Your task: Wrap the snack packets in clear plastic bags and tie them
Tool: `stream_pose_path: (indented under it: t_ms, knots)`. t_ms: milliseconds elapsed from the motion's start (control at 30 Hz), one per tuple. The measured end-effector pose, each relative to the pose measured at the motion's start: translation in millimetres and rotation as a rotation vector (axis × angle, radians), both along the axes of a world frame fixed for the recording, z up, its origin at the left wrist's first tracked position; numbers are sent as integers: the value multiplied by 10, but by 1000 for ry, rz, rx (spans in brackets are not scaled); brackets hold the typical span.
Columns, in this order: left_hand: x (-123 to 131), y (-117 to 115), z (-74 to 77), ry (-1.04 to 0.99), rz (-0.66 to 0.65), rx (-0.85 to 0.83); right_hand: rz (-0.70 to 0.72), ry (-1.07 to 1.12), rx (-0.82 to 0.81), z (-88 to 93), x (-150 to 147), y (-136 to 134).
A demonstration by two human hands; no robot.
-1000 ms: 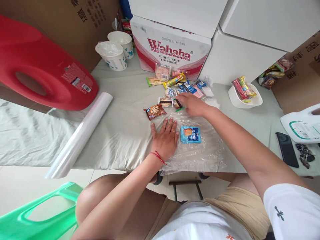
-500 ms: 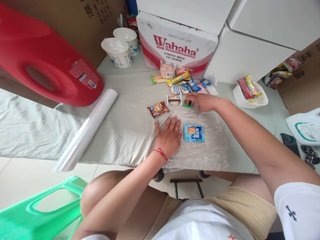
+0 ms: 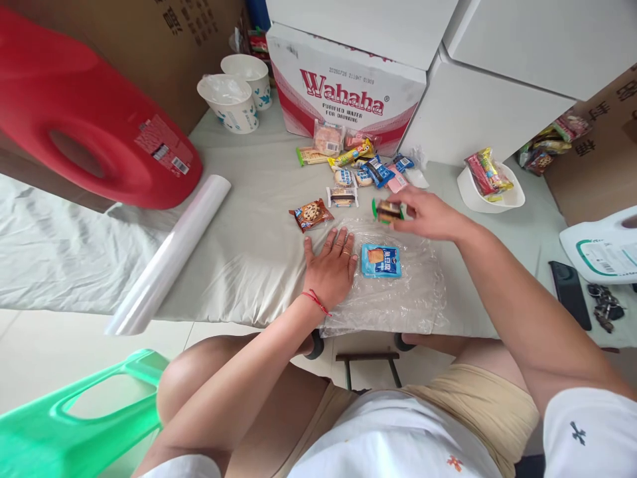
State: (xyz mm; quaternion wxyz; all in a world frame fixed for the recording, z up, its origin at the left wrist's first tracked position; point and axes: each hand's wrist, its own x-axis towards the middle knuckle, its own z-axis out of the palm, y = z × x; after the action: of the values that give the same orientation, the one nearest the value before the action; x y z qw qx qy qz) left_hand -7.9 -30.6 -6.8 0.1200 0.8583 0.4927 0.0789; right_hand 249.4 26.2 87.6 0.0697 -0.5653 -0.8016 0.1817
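My left hand [image 3: 329, 267] lies flat with fingers spread on the left edge of a clear plastic sheet [image 3: 413, 302]. On that sheet rests a blue snack packet [image 3: 381, 261]. My right hand [image 3: 423, 214] pinches a small brown snack with green wrapper ends [image 3: 388, 210] above the sheet's far edge. Just beyond my left fingertips is a brown cookie packet [image 3: 311, 215]. Behind it sits a wafer-like snack in a clear wrapper [image 3: 342, 196]. Farther back, several wrapped snacks are heaped, among them a yellow packet [image 3: 351, 154] and a dark blue packet [image 3: 378, 171].
A clear film roll [image 3: 172, 255] and a red jug [image 3: 99, 113] are at left. Paper cups [image 3: 229, 106] stand near the Wahaba-style printed carton [image 3: 343, 93]. At right are a white tub [image 3: 490, 192] holding snacks, a phone [image 3: 570, 295], keys [image 3: 606, 305] and a white bottle [image 3: 604, 249].
My right hand has lifted the green-ended brown snack from beside the wafer-like one and brought it toward me and slightly right. My left hand stays flat on the sheet.
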Motion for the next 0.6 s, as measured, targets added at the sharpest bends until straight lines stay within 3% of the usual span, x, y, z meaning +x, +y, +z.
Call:
stream_pose_path:
  t_ms: [133,267,433,600]
  knots:
    - [11,-3,-6,-2,8,10,20,114,-109,-106,-101,-607]
    - [21,-12,9,-7,14,21,-37,62,-155,-360,-247,-847]
    - [12,-13,53,-39,53,9,-79,111,-68,-325,-205,-742]
    - [-11,-1,92,-71,78,3,-115,-79,82,-303,-132,-248]
